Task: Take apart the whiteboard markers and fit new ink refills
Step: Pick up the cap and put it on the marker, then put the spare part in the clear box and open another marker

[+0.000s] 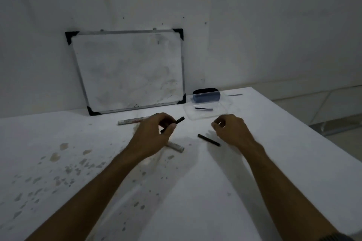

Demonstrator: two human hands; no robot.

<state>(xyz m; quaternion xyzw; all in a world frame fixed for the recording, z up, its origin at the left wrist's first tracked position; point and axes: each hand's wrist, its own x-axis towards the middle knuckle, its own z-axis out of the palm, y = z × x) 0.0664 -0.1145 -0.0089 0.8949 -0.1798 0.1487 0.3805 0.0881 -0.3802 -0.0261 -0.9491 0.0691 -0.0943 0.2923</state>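
Left hand (154, 133) gripping black refill (177, 121) | right hand (229, 129) loosely curled, empty

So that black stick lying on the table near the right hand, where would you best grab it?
Probably around the middle of the black stick, from above, pinched across its width. It lies flat and free on the table, slanting away from the right hand, with bare surface either side for fingers.

Marker barrel (175, 146) partly hidden, perhaps capless, behind left hand (151, 135).
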